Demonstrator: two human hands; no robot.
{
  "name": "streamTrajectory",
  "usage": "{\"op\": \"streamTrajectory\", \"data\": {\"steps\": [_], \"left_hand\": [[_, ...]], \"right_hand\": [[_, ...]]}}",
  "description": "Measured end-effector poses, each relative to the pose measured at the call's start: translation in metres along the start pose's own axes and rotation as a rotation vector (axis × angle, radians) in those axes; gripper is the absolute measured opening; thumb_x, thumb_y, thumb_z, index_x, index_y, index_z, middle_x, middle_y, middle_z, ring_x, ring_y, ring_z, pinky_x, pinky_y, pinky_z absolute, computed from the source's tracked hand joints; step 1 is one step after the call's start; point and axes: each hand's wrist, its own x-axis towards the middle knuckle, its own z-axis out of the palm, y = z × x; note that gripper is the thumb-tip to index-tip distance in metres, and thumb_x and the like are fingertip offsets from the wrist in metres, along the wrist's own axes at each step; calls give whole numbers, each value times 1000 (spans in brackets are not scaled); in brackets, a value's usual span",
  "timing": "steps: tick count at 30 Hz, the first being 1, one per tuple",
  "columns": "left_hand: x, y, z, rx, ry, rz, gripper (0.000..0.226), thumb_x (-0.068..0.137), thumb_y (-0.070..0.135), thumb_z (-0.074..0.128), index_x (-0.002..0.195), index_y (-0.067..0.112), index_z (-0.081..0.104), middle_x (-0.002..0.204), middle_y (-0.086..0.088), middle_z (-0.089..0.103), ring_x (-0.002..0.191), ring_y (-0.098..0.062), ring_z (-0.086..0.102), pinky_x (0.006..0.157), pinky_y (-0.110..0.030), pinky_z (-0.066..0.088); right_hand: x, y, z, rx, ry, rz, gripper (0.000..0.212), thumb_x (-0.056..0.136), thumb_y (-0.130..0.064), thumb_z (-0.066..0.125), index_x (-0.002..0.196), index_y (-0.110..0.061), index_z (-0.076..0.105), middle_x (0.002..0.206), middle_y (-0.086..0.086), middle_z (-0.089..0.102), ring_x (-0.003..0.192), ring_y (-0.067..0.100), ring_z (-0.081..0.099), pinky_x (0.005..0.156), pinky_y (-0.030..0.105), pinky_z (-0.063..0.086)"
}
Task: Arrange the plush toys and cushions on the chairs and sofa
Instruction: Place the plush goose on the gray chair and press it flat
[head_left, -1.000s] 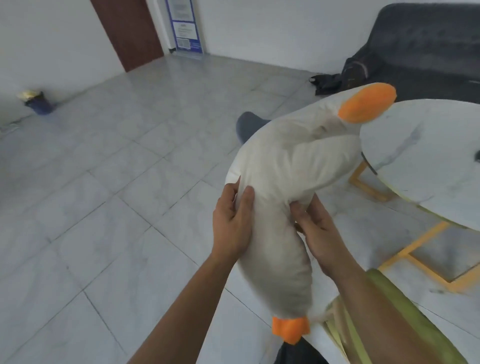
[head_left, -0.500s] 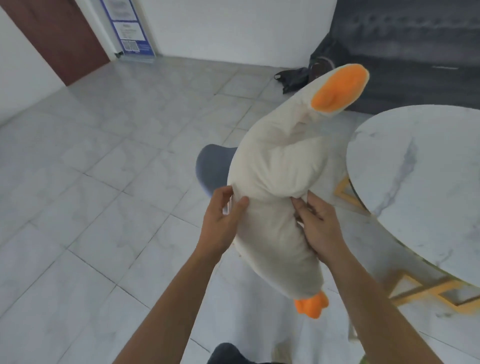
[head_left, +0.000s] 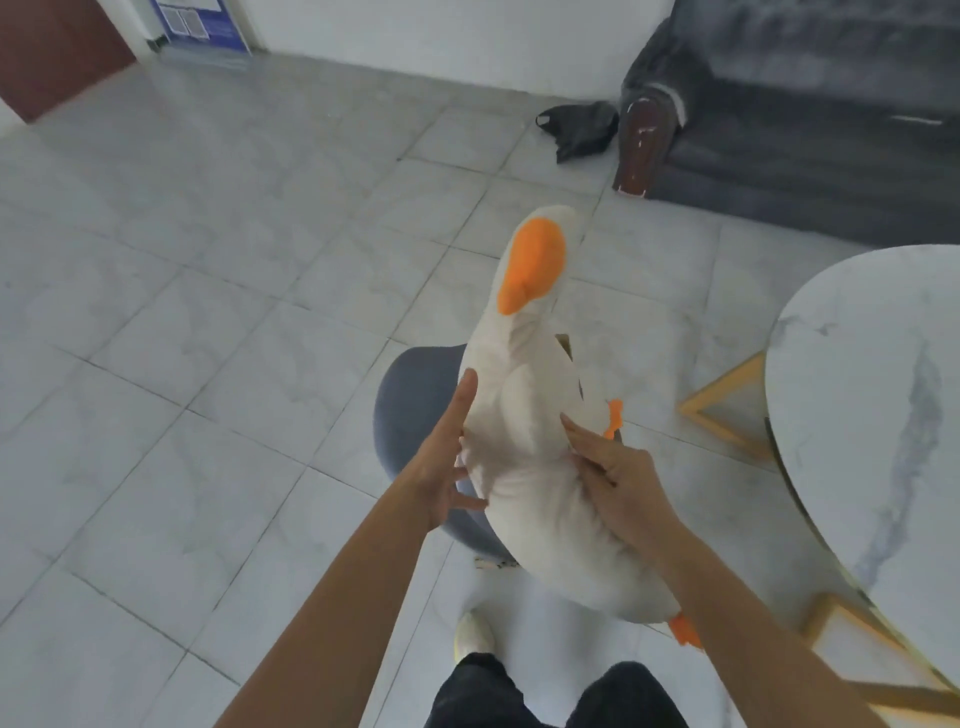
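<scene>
A white plush goose with an orange beak and orange feet lies between my two hands, head pointing away from me. My left hand presses flat against its left flank, fingers spread. On its right side my right hand grips the body. The goose is over a round grey-blue chair; whether it rests on the seat I cannot tell. A dark grey sofa stands at the far right.
A white marble-top table with yellow metal legs stands close on my right. A black bag lies on the tiled floor by the sofa's arm. A brown door and a blue poster are at the far left. My legs and one shoe show below.
The view has tilted down and the goose has come lower, over the grey-blue chair, its head now pointing straight ahead. My left hand has loosened from a grasp to a flat press.
</scene>
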Motion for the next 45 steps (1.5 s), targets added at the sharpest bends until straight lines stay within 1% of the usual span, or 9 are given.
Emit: {"op": "streamTrajectory", "data": {"steps": [7, 12, 19, 22, 25, 28, 32, 40, 45], "left_hand": [[136, -33, 5, -127, 198, -74, 36, 90, 34, 64, 119, 13, 70, 131, -12, 67, 120, -35, 62, 96, -61, 53], [228, -96, 7, -156, 459, -100, 30, 88, 15, 54, 112, 12, 72, 119, -15, 72, 115, -35, 67, 102, -52, 51], [284, -176, 18, 233, 653, -252, 63, 96, 42, 52, 148, 10, 38, 137, -7, 54, 125, -32, 52, 105, -46, 43], [279, -180, 10, 286, 665, -206, 60, 95, 37, 58, 148, 15, 42, 136, -1, 58, 126, -28, 53, 102, -40, 43], [269, -175, 1, 317, 612, -168, 55, 93, 38, 63, 140, 15, 47, 124, 3, 61, 120, -27, 56, 98, -38, 44], [266, -166, -9, 230, 646, -86, 81, 77, 58, 73, 143, 21, 43, 134, 6, 60, 126, -21, 56, 111, -44, 44], [286, -147, -18, 176, 753, -47, 66, 80, 57, 76, 126, 19, 48, 123, 5, 60, 119, -21, 57, 109, -40, 45], [283, -157, -20, 157, 773, 160, 39, 91, 44, 69, 90, 7, 56, 78, -9, 57, 78, -24, 60, 85, -48, 53], [295, -146, -28, 188, 790, 90, 27, 98, 40, 63, 88, 18, 51, 83, 4, 58, 93, -23, 58, 87, -30, 46]], "right_hand": [[72, 105, 15, -241, -242, -11, 68, 95, 9, 55, 142, -39, 46, 152, -14, 45, 142, 9, 42, 119, 16, 28], [97, 217, 57, -376, -400, -22, 55, 95, 3, 62, 144, -24, 56, 156, -1, 43, 144, 38, 41, 121, 34, 16], [83, 308, 130, -402, -785, -79, 63, 97, -9, 65, 153, -28, 43, 167, 0, 26, 153, 38, 23, 119, 51, 35], [92, 305, 124, -322, -825, 7, 60, 99, -3, 57, 151, -31, 46, 167, -8, 24, 156, 26, 18, 120, 37, 30], [103, 293, 106, -185, -703, 199, 46, 99, -3, 55, 134, -31, 64, 153, -11, 51, 142, 6, 44, 121, 21, 26], [118, 299, 97, -33, -314, 445, 30, 99, -21, 62, 127, -30, 66, 123, -14, 65, 107, -4, 61, 106, 34, 51], [139, 315, 99, 45, -329, 692, 94, 82, -66, 71, 157, -33, 25, 154, -7, 42, 142, 19, 42, 116, 42, 39], [119, 317, 117, 215, -183, 736, 71, 94, -52, 64, 155, -34, 34, 135, -25, 48, 108, -13, 50, 75, -6, 38], [126, 312, 136, 246, -108, 733, 82, 88, -58, 68, 158, -33, 32, 158, -9, 44, 144, 17, 42, 119, 39, 38]]}}
